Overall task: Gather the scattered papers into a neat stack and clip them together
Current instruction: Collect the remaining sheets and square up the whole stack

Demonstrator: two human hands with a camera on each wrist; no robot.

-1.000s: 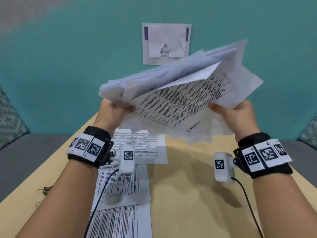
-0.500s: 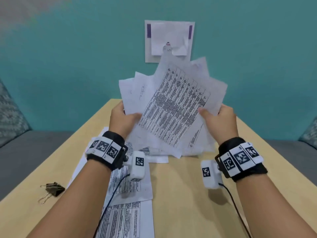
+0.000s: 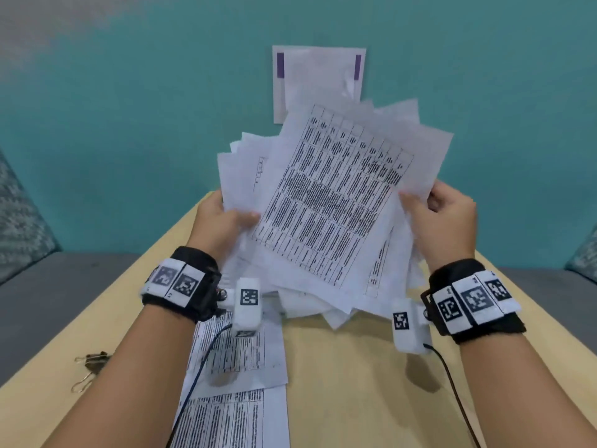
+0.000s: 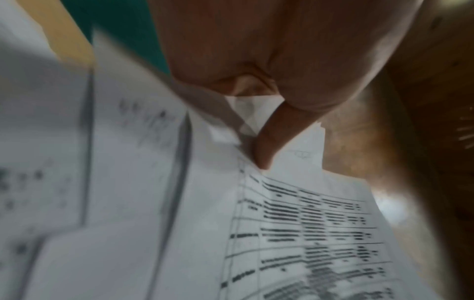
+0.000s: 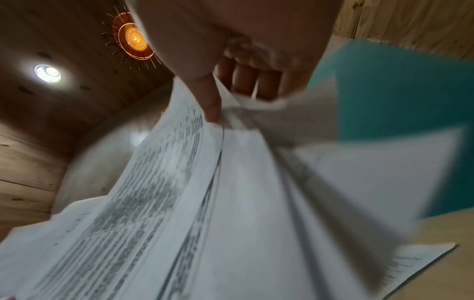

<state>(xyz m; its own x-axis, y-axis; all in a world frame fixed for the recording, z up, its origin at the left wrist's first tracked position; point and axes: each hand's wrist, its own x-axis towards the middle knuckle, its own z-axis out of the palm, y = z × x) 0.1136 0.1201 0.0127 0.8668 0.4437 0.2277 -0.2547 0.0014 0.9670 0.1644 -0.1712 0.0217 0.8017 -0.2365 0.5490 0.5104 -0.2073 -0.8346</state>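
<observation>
I hold a loose, uneven bundle of printed papers (image 3: 332,205) upright over the wooden table (image 3: 349,383), its lower edges near the tabletop. My left hand (image 3: 223,221) grips the bundle's left side, thumb on the front sheet. My right hand (image 3: 439,218) grips its right side, thumb (image 5: 211,105) pressed on the top sheet and fingers curled behind. The sheets fan out at different angles. The left wrist view shows my thumb (image 4: 266,146) pinching the papers (image 4: 282,223). Two more printed sheets (image 3: 239,350) lie flat on the table under my left forearm. Binder clips (image 3: 90,363) lie at the table's left edge.
A teal wall (image 3: 129,124) stands behind the table with a white sheet (image 3: 318,79) taped to it. Grey seating (image 3: 64,286) runs along both sides of the table. Camera cables hang from both wrists.
The bundle swung from a flat, raised hold down to an upright one with its lower edges near the table. Both hands dropped with it and kept their grip.
</observation>
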